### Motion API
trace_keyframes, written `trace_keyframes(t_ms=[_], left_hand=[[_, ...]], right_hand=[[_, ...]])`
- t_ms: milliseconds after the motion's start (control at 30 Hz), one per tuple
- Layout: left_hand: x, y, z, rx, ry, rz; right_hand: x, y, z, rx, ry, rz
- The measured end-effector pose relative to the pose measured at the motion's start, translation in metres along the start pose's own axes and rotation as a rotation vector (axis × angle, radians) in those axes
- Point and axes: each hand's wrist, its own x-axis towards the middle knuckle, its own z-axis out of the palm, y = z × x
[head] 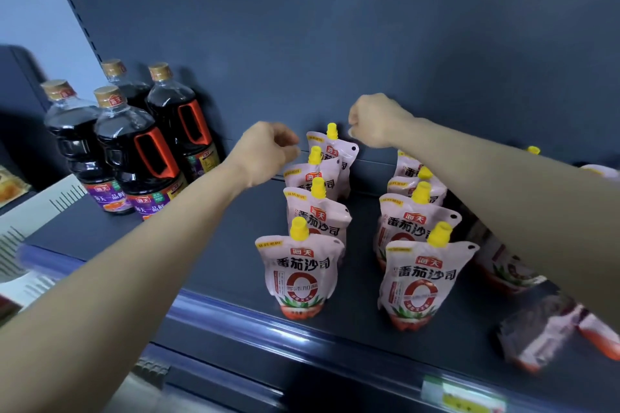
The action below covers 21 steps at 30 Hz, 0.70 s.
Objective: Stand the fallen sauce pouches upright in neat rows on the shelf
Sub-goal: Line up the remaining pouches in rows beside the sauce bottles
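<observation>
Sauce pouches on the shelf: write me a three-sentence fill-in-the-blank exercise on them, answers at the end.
1. Every upright sauce pouch has a spout cap coloured ____.
2. The left row of upright pouches holds ____ pouches.
3. The dark sauce bottles stand to the ____ of the pouch rows, beyond the left hand; the right hand is above the back pouch.

Missing words: yellow; four; left

four dark sauce bottles, eight upright pouches
</observation>
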Motion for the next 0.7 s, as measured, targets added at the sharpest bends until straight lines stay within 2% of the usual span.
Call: trace_keyframes(t_ms=[233,367,700], left_hand=[[-0.028,0.050,-0.005,0.090,0.110,0.202],[-0.041,0.078,-0.006,0.246,0.141,0.334],[-0.066,0.157,-0.022,0.545,0.235,0.693]], right_hand=[[-0.044,0.005,-0.032,-0.071,0.085,-0.092],[-0.078,0.015,-0.054,-0.151,0.174,-0.120],[-0.159,0.025,-0.121,-0.294,0.373,-0.008]])
